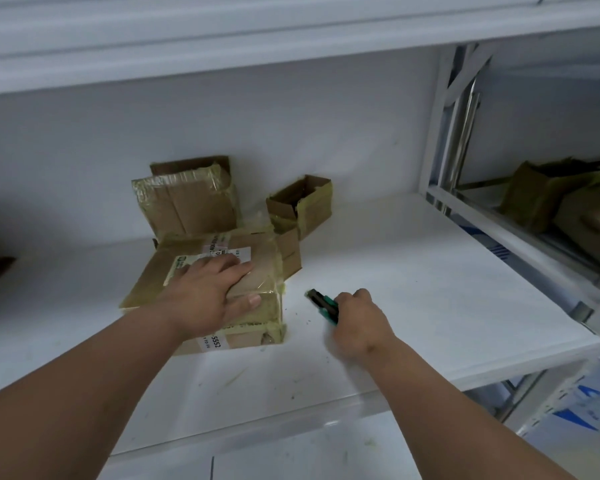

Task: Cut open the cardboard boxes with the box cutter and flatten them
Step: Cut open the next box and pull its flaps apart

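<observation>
Both forearms reach in over the white shelf (413, 271), and the left hand (208, 292) lies flat, fingers straight, on top of the taped box (257, 271), thumb over its near edge; just right of that box the right hand (357, 320) is clenched round the green box cutter (323, 304), its tip toward the box; behind the box lean a sealed box (191, 202) and an opened box (305, 206)

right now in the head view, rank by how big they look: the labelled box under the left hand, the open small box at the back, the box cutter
1. labelled box, nearest, so partly flattered by closeness
2. open small box, farther back
3. box cutter, plainly smallest
</observation>
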The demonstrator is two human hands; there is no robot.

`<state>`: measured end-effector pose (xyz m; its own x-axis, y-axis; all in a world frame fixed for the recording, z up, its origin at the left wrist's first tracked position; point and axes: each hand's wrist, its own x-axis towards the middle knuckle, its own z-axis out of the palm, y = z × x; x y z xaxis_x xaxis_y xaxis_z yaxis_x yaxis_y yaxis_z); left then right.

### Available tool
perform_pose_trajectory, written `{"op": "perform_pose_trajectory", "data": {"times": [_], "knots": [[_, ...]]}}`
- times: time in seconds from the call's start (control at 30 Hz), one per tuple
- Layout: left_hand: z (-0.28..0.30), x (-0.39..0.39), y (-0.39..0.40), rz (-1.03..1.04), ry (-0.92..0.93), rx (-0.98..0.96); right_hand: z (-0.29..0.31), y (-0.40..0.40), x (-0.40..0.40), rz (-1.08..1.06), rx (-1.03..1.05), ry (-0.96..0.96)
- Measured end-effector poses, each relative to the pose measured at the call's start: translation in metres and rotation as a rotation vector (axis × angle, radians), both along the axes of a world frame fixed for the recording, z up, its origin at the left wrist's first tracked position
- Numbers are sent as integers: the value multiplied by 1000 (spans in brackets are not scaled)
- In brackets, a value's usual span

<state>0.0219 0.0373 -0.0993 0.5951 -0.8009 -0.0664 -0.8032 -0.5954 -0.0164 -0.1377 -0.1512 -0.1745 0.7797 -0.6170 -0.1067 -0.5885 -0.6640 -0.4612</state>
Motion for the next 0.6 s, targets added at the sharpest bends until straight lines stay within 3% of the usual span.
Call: {"op": "perform_pose_trajectory", "data": {"times": [0.33,0.6], "knots": [[24,8,-12,6,52,-91,13,19,-4,69,34,-411],[36,16,-20,-34,8,-44,9,27,8,78,29,-447]]}}
